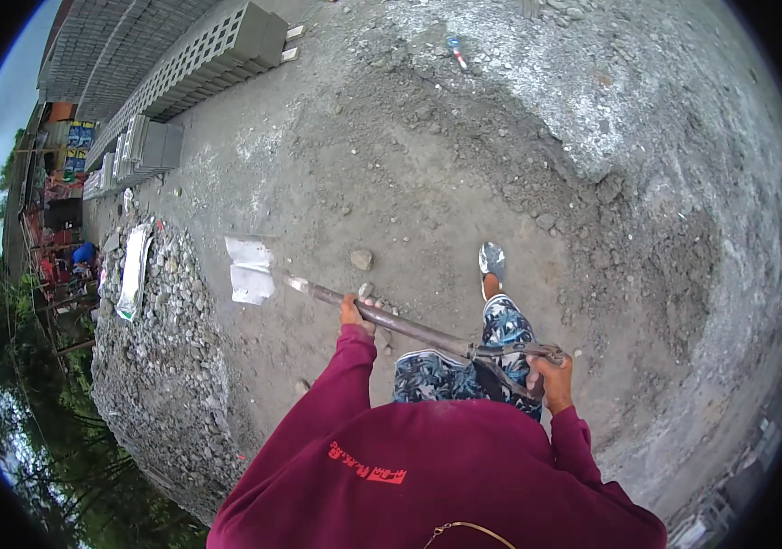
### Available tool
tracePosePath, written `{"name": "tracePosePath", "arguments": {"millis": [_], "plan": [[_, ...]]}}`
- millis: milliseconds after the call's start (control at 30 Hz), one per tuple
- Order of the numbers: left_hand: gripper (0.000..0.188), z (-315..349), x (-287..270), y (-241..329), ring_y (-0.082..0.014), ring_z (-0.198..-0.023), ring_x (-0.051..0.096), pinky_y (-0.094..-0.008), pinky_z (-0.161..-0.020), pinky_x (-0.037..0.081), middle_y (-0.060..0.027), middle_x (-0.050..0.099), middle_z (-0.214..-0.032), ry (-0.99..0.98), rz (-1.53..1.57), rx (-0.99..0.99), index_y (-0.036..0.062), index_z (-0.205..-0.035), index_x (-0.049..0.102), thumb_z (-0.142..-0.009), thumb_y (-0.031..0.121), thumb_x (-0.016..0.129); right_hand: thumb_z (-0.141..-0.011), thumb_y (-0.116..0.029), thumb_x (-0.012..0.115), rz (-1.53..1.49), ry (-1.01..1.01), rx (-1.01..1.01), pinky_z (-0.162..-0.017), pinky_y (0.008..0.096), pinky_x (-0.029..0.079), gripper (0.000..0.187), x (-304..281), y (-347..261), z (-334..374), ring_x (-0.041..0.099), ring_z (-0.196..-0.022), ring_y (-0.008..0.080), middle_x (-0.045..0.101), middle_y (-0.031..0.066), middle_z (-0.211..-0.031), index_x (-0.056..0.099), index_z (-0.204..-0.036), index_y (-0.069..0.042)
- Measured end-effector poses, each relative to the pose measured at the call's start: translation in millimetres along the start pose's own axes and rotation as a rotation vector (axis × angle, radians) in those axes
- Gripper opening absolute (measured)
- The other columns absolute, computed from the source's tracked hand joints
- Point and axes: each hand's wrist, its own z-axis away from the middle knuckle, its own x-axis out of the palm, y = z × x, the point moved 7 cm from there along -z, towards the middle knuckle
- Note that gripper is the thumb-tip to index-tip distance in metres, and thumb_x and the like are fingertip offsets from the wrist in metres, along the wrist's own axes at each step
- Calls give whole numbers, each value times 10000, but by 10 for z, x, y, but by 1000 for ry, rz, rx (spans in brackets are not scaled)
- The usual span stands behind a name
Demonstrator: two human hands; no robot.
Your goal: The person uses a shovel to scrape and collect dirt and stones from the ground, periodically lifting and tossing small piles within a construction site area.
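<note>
A shovel with a brown shaft slants across my front, its pale metal blade out to the left over the dirt. My left hand is wrapped round the shaft partway toward the blade. At the other end, my right hand grips the forked handle. Nothing that I can make out lies on the blade. Whether the blade touches the ground I cannot tell. A rounded stone lies on the dirt between the blade and my shoe.
Stacked grey hollow blocks stand at the far left. Below them is a gravel heap with a long white sack-like thing on it. A bank of loose grey sand rises to the right. A small red, white and blue object lies far ahead.
</note>
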Motion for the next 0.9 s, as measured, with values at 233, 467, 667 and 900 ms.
{"name": "tracePosePath", "arguments": {"millis": [233,467,667,900], "plan": [[158,-672,2181,-1528,-215,-547,538,-433,-536,527,-69,504,-656,-59,-531,-327,65,-850,482,-792,145,605,-808,-55,613,-325,510,-31,-350,287,378,57,-508,45,-171,433,-356,137,436,17,-485,570,-804,-18],[184,-1522,2481,-3379,-212,-527,535,-446,-499,518,-75,511,-708,-11,-837,-648,39,-886,493,-802,150,613,-803,-65,594,-441,947,135,-329,273,363,46,-581,488,-654,397,-342,129,408,8,-484,553,-788,-50],[153,-3629,3273,-2783,-229,-546,555,-448,-500,520,-112,533,-737,12,-983,-550,-11,-875,499,-812,116,558,-807,-83,617,-504,978,206,-363,268,352,78,780,313,-2456,386,-347,122,408,4,-476,549,-791,-48],[158,-5417,4725,-1331,-243,-575,571,-439,-521,537,-132,530,-737,-103,-1143,-220,-23,-882,511,-773,77,565,-823,-84,642,-821,756,55,-389,287,392,125,2670,396,-4307,427,-399,135,447,11,-549,527,-861,-54]]}}
